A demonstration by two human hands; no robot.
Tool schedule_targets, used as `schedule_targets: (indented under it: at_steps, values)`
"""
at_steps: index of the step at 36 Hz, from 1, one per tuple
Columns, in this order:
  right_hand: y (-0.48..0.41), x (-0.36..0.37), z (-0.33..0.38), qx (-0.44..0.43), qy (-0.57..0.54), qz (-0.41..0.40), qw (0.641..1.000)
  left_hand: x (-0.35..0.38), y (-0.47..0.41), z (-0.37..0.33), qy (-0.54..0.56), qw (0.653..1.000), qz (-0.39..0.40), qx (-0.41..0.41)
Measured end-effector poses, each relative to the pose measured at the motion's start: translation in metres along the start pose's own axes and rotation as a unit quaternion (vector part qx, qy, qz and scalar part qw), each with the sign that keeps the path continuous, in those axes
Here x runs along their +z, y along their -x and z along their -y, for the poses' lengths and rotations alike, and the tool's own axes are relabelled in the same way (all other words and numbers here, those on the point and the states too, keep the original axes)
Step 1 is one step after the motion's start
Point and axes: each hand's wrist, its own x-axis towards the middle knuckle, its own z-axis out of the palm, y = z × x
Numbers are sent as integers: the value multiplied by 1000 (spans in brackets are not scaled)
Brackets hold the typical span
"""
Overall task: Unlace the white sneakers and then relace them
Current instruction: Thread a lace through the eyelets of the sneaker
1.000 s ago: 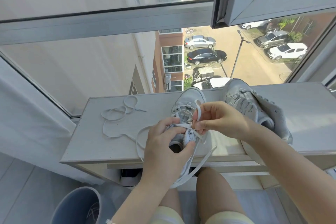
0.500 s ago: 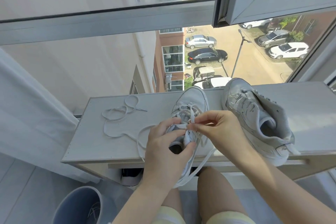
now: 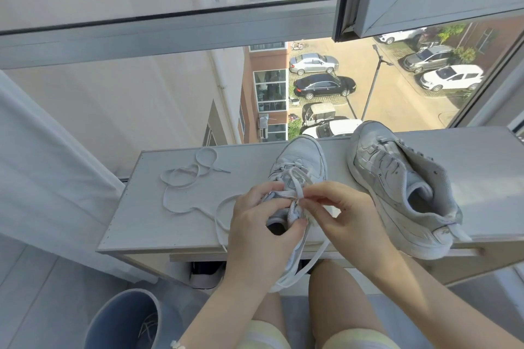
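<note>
In the middle of the frame I see one white sneaker [image 3: 300,159] standing on the pale shelf [image 3: 175,224], toe towards the window. The left hand [image 3: 261,235] grips it at the collar, fingers curled over its left side and thumb pressed against the tongue. The right hand [image 3: 346,218] pinches its lace [image 3: 295,185] between thumb and forefinger just above the eyelets. Two tails of that lace hang off the shelf's front edge. Right of centre, the second sneaker [image 3: 397,187] lies tilted on the shelf, its opening gaping with dark lining showing. A loose lace [image 3: 184,178] lies in coils left of centre. At lower left, a blue bin [image 3: 122,317] holds a few pale strands I cannot identify.
</note>
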Motion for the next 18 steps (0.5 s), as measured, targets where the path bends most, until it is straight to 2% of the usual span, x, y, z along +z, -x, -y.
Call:
schedule_targets:
  at_steps: [2,4,7,9,14,18]
  values:
    - [1,-2,3,53,-33,-2,998,0,-1,0,6,1000,5,-9]
    - [0,-4,3,59,-33,13,998,-2,-4,-1,12,1000,19,-17]
    - [-4,-6,1,12,49,80,996,-4,-8,-4,8,999,49,-17]
    - [-8,-7,-3,-17,110,96,989,-6,-9,-3,7,997,70,-23]
    - [-22,-12,-2,-105,205,79,970,-9,-11,0,22,994,105,-21]
    - [-24,-8,-7,-172,253,49,951,-7,-12,0,38,993,101,-38]
